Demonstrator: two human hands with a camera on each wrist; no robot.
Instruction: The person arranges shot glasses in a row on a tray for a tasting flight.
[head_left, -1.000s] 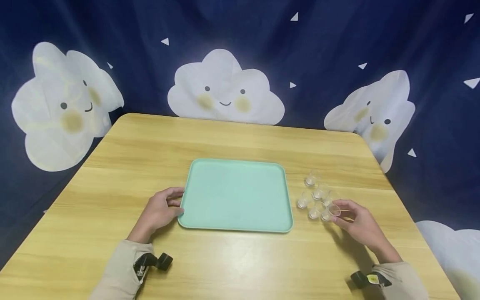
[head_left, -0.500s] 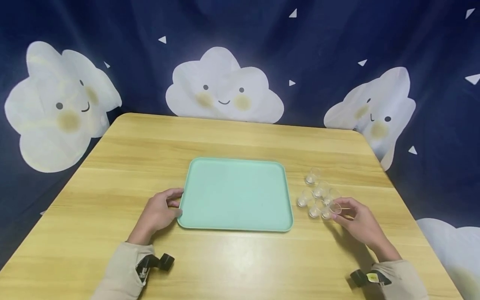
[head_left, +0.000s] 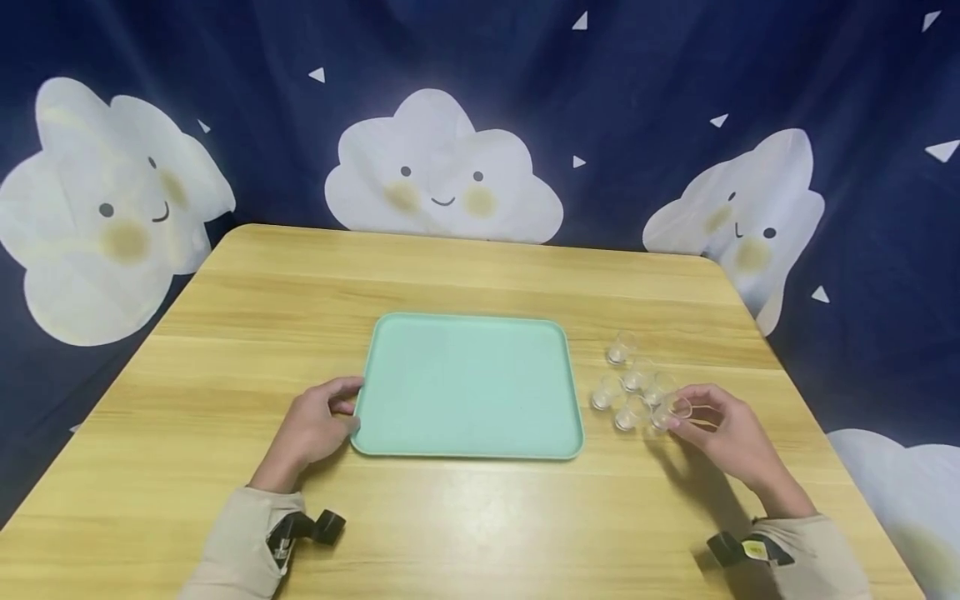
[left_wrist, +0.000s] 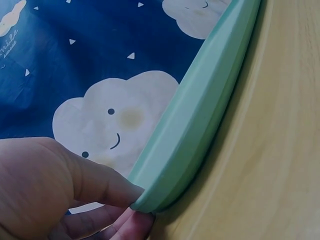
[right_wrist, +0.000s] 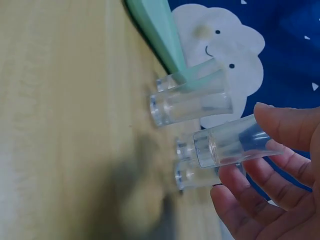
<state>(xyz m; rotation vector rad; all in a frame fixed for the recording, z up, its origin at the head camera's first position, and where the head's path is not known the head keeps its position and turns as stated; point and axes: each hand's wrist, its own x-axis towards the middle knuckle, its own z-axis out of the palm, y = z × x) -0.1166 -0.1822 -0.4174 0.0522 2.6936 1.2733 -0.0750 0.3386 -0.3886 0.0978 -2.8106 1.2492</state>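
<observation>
A mint-green tray [head_left: 468, 387] lies in the middle of the wooden table. My left hand [head_left: 317, 427] pinches its left rim, the thumb on top and fingers below, as the left wrist view shows. My right hand [head_left: 733, 435] holds a clear shot glass [right_wrist: 232, 142] between thumb and fingers, slightly tilted, its base toward the tabletop. Several more clear shot glasses stand in a loose cluster between the tray and this hand, among them a far one [head_left: 620, 350] and a near one [head_left: 626, 417]. In the right wrist view the held glass overlaps those behind it.
The pale wooden table [head_left: 480, 525] has rounded far corners. Behind it hangs a dark blue curtain [head_left: 615, 75] printed with smiling white clouds and small triangles. Each sleeve carries a black wrist camera, the left one [head_left: 326, 527] beside the forearm.
My right hand has moved slightly right and away from me, drawing the held shot glass a little apart from the cluster. My left hand stays at the tray's rim. The head view shifts slightly.
</observation>
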